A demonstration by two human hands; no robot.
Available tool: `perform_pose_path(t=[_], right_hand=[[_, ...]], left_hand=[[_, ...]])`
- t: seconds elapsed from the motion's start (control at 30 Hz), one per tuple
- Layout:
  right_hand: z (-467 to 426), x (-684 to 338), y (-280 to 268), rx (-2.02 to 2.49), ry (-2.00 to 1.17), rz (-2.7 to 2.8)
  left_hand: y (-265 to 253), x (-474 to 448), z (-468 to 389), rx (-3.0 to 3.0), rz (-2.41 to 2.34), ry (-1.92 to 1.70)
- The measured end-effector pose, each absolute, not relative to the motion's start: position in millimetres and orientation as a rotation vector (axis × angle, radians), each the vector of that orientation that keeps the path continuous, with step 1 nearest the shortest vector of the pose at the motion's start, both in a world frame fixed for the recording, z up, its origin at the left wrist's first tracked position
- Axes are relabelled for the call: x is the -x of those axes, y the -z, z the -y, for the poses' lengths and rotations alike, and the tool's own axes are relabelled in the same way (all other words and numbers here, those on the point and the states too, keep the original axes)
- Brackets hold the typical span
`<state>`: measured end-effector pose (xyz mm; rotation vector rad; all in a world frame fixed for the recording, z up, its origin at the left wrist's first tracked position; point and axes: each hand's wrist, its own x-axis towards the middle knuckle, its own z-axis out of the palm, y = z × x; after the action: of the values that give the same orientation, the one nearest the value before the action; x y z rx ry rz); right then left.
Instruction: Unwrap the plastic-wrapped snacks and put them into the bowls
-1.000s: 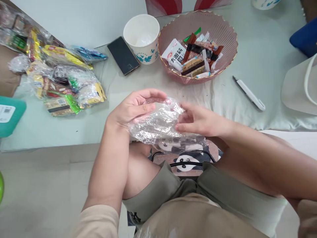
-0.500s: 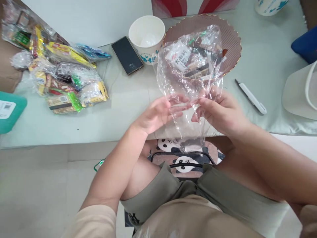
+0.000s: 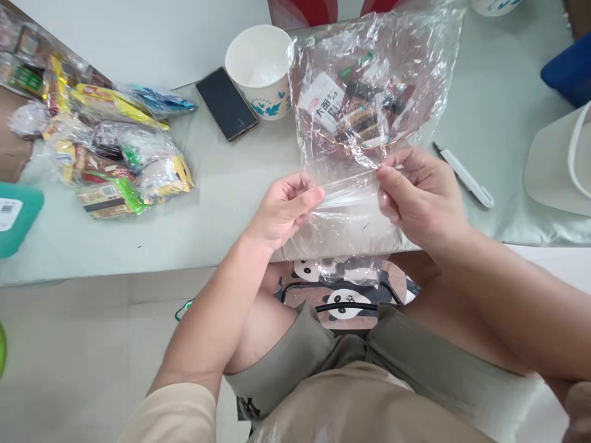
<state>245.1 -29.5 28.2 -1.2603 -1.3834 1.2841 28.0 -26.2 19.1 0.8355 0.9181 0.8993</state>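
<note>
A clear plastic bag (image 3: 339, 157) stretches between my two hands, its upper part spread over a pinkish ribbed plate with a gold wavy rim (image 3: 406, 136). My left hand (image 3: 289, 209) pinches the film between thumb and fingers. My right hand (image 3: 418, 191) grips it too, thumb against the forefinger, just below the plate. Seen through the film are several small packets, among them a white packet with black lettering (image 3: 322, 101); whether they lie inside the bag or under it I cannot tell. The bag's lower end hangs over the table's front edge.
A paper bowl with blue leaves (image 3: 268, 101) and a phone (image 3: 226, 103) stand left of the plate. Farther left lies a heap of wrapped snacks (image 3: 120, 147). At right are a white utility knife (image 3: 464, 175), a white bin (image 3: 551, 163) and a blue object (image 3: 570, 74).
Both hands have closed on the plastic bag and drawn slightly apart, pulling the film taut. Its upper part has spread wider over the plate. The view has shifted a little.
</note>
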Motion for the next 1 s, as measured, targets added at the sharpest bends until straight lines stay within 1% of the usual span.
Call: perform_pose_path(t=[0.2, 0.37, 0.57, 0.73, 1.0], right_hand=[[28, -245, -25, 1.303, -1.229, 1.329], [26, -248, -19, 1.333, -1.179, 1.335], [25, -248, -21, 1.299, -1.197, 1.276], [26, -246, -28, 1.26, -1.27, 1.212], [25, -248, -28, 1.309, -1.316, 1.182]], left_hand=[[-20, -23, 25, -0.692, -0.823, -0.945], [-16, -18, 29, -0.689, -0.702, -0.83], [-8, -16, 27, -0.728, -0.643, -0.704], [-11, -23, 26, -0.733, -0.669, -0.772], [-7, -24, 21, -0.76, -0.868, -0.892]])
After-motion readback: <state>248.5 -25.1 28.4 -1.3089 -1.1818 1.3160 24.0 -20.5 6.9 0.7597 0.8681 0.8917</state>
